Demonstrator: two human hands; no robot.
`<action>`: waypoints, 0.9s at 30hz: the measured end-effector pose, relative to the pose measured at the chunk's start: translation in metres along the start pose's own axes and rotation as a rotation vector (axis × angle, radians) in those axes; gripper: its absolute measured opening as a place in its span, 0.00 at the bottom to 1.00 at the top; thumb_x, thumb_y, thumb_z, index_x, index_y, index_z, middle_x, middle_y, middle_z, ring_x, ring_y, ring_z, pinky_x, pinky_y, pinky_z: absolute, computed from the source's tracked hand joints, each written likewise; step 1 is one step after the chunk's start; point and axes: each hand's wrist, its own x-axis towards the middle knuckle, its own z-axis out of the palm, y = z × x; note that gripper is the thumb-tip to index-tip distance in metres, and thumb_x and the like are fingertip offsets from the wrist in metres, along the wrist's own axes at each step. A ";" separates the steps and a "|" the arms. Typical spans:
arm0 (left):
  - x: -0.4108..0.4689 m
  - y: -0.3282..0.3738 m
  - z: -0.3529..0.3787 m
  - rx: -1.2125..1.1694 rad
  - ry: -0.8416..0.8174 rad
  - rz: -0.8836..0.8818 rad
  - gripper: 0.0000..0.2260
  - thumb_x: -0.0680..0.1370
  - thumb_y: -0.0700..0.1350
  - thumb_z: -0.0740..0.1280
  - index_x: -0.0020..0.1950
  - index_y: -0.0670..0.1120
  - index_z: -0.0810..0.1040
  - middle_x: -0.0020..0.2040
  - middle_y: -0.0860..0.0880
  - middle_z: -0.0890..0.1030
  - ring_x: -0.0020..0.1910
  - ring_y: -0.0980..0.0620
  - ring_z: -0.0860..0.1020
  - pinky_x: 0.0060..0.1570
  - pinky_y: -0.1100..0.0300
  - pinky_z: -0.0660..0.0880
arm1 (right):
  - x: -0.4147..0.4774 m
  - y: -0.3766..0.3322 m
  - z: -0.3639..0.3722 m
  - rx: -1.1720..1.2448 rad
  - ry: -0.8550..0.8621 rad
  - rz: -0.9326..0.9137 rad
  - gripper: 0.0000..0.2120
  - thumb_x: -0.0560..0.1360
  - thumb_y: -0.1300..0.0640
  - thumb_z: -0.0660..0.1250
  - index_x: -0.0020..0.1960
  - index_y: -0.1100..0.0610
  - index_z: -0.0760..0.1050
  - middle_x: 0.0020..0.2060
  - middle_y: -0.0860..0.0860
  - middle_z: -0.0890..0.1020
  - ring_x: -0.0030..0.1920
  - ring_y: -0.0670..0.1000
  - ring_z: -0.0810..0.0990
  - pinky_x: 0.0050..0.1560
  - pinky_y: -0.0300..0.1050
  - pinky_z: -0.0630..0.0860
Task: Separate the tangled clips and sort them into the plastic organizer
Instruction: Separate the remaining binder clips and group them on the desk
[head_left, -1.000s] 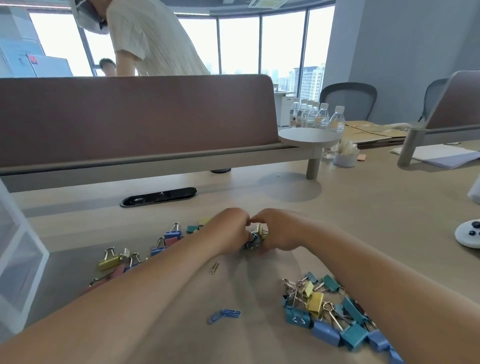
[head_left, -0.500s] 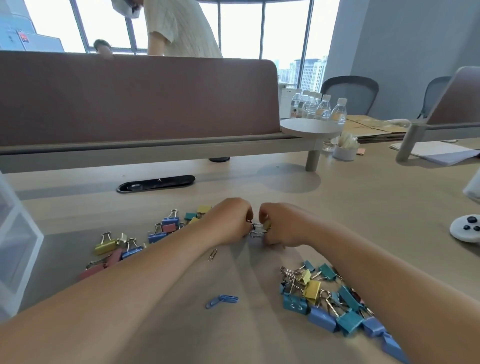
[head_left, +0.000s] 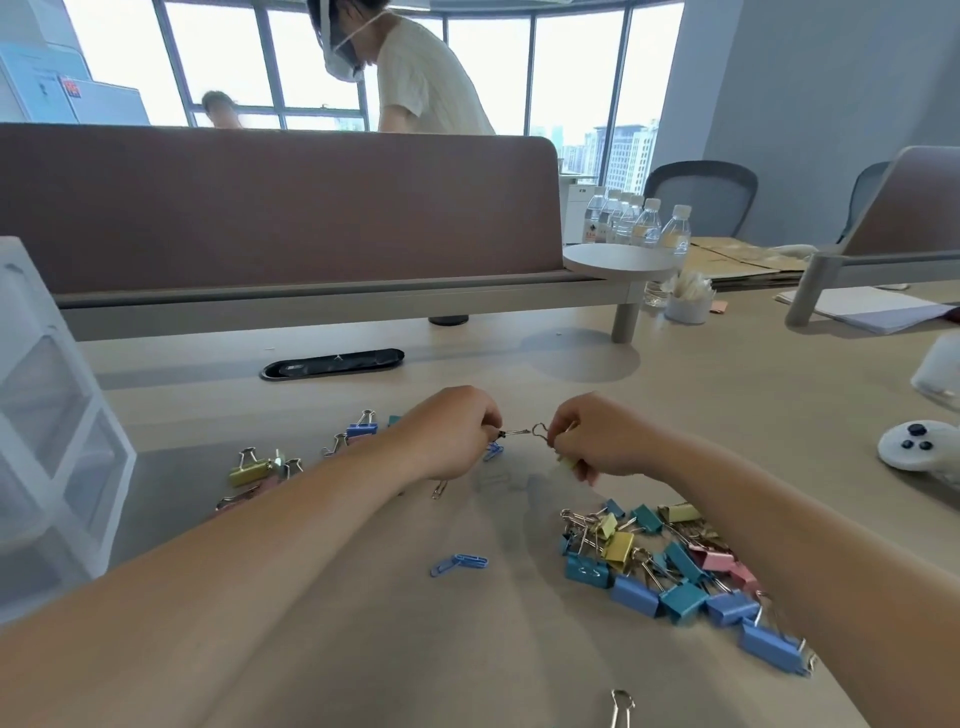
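Observation:
My left hand (head_left: 449, 434) and my right hand (head_left: 597, 439) are raised a little over the desk, a short gap between them. Each pinches one end of linked clips; silver wire handles (head_left: 524, 431) stretch across the gap. A yellow binder clip (head_left: 566, 461) shows under my right fingers, and a blue paper clip (head_left: 492, 451) dangles below my left hand. A tangled heap of blue, teal, yellow and pink binder clips (head_left: 670, 566) lies under my right forearm. More clips (head_left: 291, 462) are scattered left of my left arm. The translucent plastic drawer organizer (head_left: 47, 415) stands at the far left.
Blue paper clips (head_left: 460, 564) lie between my arms, and a silver clip handle (head_left: 622, 706) at the bottom edge. A desk divider (head_left: 280, 208) with a round shelf (head_left: 621, 260) runs behind. Water bottles (head_left: 639, 223), a white controller (head_left: 919, 447) and a person (head_left: 415, 73) beyond.
My hands have pulled apart sideways and lifted slightly, stretching the linked clips between them. The view has tilted up, and the person behind the divider has shifted to the right.

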 end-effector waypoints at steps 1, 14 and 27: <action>-0.003 0.002 0.000 -0.007 -0.009 0.004 0.12 0.81 0.43 0.61 0.60 0.46 0.81 0.58 0.48 0.80 0.53 0.50 0.77 0.52 0.57 0.74 | -0.002 0.001 -0.002 0.032 0.006 0.007 0.07 0.77 0.66 0.61 0.50 0.62 0.78 0.31 0.54 0.81 0.23 0.45 0.77 0.27 0.37 0.74; -0.029 0.038 0.030 0.037 -0.111 0.052 0.11 0.79 0.46 0.64 0.60 0.50 0.80 0.56 0.51 0.80 0.52 0.52 0.78 0.56 0.55 0.76 | -0.030 0.023 -0.001 -0.232 -0.009 -0.033 0.06 0.73 0.52 0.74 0.41 0.47 0.77 0.41 0.45 0.79 0.41 0.47 0.78 0.38 0.40 0.72; -0.051 0.057 0.033 0.001 -0.119 0.135 0.12 0.79 0.43 0.62 0.57 0.51 0.82 0.56 0.51 0.82 0.52 0.53 0.78 0.53 0.59 0.75 | -0.068 0.022 -0.009 -0.265 0.023 -0.005 0.10 0.79 0.52 0.65 0.56 0.52 0.82 0.51 0.48 0.83 0.48 0.49 0.80 0.46 0.40 0.76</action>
